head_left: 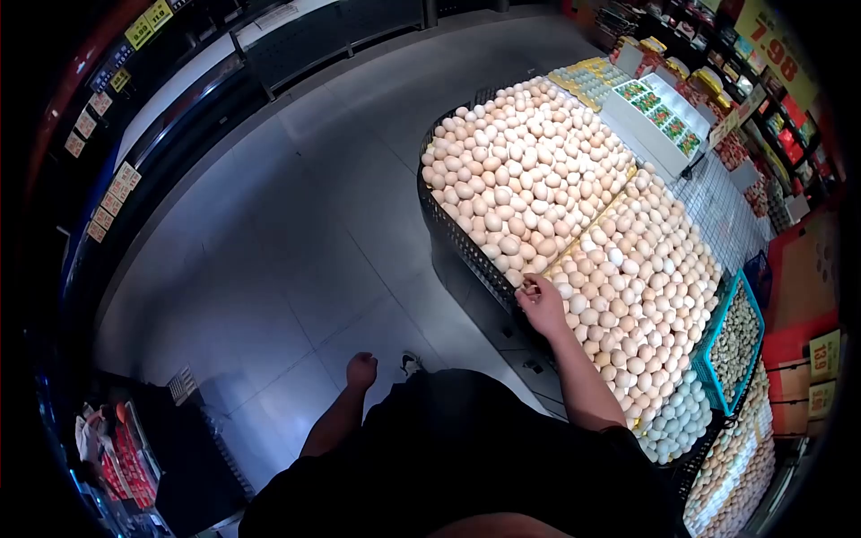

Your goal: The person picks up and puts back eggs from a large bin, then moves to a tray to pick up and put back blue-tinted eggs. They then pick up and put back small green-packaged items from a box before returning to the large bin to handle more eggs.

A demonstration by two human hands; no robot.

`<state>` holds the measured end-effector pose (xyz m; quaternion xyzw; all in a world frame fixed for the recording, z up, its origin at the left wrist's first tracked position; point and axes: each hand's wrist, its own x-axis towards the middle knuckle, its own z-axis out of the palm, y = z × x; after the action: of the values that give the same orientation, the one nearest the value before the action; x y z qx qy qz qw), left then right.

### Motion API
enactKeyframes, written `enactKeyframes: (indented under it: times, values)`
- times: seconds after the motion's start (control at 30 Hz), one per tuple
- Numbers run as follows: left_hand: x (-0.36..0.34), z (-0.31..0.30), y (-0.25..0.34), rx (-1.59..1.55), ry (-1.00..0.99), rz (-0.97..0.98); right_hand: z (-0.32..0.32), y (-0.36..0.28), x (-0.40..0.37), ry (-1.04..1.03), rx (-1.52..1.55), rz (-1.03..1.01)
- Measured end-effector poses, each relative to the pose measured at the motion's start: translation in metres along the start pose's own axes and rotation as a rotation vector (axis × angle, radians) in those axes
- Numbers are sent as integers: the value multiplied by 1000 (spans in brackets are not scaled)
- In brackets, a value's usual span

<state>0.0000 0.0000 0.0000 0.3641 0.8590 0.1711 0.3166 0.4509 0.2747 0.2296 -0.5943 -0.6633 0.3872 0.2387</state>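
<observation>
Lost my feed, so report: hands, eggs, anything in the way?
Right hand pinched shut at rim of egg bin, beside the eggs; grip contents unclear. Left hand fisted, hanging free. Nothing blocking the eggs.

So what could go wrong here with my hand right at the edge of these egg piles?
1. Your right hand sits at the edge where two heaps of loose eggs meet; a nudge could roll some over the black basket rim onto the floor.
2. Your left hand is fisted, off to the side, so probably too far to catch any.
</observation>
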Motion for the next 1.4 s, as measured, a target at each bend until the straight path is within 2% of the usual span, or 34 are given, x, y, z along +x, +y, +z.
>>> enactKeyframes:
  times: [0.07,0.1,0.17,0.2,0.27,0.33,0.37,0.4,0.43,0.53,0.63,0.7,0.77,0.83,0.9,0.93,1.0,1.03,1.1,1.2,1.27,1.33,1.4]
  values:
    - [-14,25,24,-79,-34,19,-22,17,22,141,-144,-22]
    - [78,-76,-6,-43,51,83,57,-55,87,185,-74,-93]
    - [67,-73,-36,-47,-10,65,72,-53,102,317,-226,-81]
    - [70,-78,-55,-52,-11,61,81,-60,110,304,-267,-23]
    - [77,-91,-103,109,-45,85,99,-57,130,290,-372,4]
    - [87,-98,-174,536,-236,289,112,-41,144,297,-481,40]
    - [74,-110,-189,495,-242,253,111,-40,146,298,-485,51]
    - [52,-121,-188,287,-241,-52,110,-38,145,283,-500,89]
    - [53,-122,-209,828,-391,389,112,-38,145,270,-510,129]
    - [52,-147,-221,838,-550,215,113,-40,147,290,-536,108]
    - [69,-150,-205,600,-460,88,106,-40,149,286,-522,115]
    - [87,-145,-187,446,-364,103,108,-40,154,344,-463,113]
    - [114,-142,-158,361,-284,277,108,-33,156,399,-413,110]
    - [150,-146,-118,367,-213,666,104,-36,162,461,-360,113]
    - [205,-115,-111,312,-293,-3,88,-46,166,486,-136,230]
    - [223,-117,-98,334,-295,10,80,-55,172,559,-82,200]
    - [264,-119,-63,346,-227,253,54,-52,195,600,-89,232]
    - [279,-122,-45,380,-247,276,41,-46,205,622,-108,250]
    - [299,-131,-7,79,-260,321,13,-30,228,711,-72,232]
    - [336,-137,30,268,-286,422,-24,-3,257,755,-123,289]
    - [360,-138,27,379,-207,321,-40,15,279,776,-170,297]
    - [369,-149,60,437,-172,271,-50,27,300,791,-227,298]
    - [379,-149,75,225,-106,204,-55,39,316,801,-249,307]
